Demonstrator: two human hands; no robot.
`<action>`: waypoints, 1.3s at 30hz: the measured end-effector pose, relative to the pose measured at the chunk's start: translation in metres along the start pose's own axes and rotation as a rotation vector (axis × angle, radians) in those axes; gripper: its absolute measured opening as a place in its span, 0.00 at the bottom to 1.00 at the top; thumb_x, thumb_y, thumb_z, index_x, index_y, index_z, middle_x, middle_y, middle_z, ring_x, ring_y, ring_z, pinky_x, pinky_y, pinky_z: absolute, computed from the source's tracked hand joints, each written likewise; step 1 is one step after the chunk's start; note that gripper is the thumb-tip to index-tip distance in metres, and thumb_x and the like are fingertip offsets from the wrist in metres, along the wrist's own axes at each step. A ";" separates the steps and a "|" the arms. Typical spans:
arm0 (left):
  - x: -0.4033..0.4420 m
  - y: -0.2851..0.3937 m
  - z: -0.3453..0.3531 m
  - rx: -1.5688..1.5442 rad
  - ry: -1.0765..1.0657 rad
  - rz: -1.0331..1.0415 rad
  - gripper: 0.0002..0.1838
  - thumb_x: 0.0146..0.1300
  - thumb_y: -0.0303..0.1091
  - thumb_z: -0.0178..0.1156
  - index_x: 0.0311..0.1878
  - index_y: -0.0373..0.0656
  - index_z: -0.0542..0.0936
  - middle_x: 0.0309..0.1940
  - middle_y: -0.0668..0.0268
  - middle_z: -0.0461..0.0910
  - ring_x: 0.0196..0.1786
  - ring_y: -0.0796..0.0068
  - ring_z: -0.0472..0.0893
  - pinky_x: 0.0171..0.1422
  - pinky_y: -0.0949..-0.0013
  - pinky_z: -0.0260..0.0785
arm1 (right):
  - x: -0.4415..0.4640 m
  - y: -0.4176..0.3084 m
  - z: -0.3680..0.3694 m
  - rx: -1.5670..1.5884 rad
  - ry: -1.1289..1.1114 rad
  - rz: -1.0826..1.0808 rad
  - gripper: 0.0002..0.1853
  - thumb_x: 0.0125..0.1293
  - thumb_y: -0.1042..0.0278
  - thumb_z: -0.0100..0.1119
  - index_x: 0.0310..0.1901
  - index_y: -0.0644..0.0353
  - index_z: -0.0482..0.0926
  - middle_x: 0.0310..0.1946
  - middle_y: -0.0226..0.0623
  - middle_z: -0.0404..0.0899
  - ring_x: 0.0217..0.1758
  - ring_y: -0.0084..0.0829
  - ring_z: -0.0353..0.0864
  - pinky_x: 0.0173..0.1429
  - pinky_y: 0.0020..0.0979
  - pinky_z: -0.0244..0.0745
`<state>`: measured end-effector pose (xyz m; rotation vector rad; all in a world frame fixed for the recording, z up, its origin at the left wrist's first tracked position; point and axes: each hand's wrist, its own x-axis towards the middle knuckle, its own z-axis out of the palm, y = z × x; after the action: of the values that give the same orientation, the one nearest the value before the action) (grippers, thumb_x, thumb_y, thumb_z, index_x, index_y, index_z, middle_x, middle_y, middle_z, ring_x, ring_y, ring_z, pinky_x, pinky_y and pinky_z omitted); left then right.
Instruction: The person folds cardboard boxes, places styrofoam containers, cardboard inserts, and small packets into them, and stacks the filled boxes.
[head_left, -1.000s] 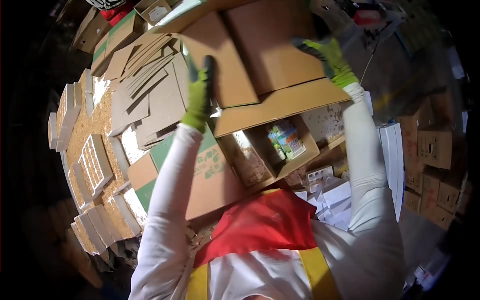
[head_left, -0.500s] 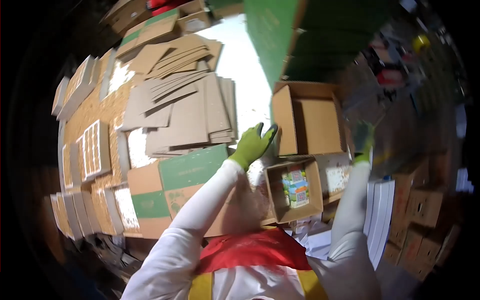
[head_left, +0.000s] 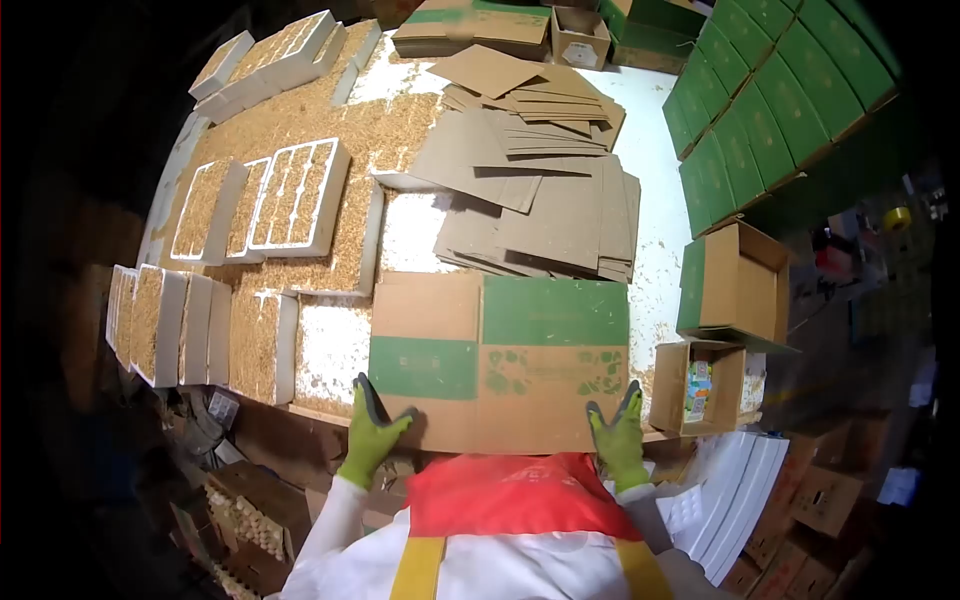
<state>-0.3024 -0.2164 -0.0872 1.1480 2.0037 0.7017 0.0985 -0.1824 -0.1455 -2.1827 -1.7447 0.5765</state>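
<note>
A flattened green-and-brown cardboard box lies at the table's near edge, in front of my red apron. At its near left corner is my left hand in a green glove, thumb over the cardboard and fingers spread along the side edge. My right hand, gloved alike, is at the near right corner with thumb and fingers apart. Neither hand visibly grips the cardboard. Just right of my right hand stands a small open box with colourful printed cards inside. Behind it is a larger open carton.
Loose brown cardboard sheets are piled beyond the flattened box. White trays filled with brown grainy material stand on the left. Green boxes are stacked at the back right. White panels lean below the table's right side.
The view has swung left. My left hand has left the gap beside the open carton, and my right hand has come in from the carton's far side. Both are now at the flattened box.
</note>
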 end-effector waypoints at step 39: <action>0.044 0.150 -0.024 0.729 -0.150 1.311 0.25 0.59 0.46 0.63 0.61 0.56 0.78 0.62 0.66 0.77 0.67 0.57 0.71 0.71 0.51 0.61 | 0.169 -0.317 -0.140 -0.033 -0.002 -1.297 0.34 0.51 0.56 0.73 0.62 0.50 0.74 0.53 0.46 0.79 0.58 0.47 0.77 0.59 0.44 0.74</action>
<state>-0.2623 -0.1117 0.0247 2.8900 1.1502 0.3856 -0.0751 0.0570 0.1010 -0.6616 -2.6030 0.1767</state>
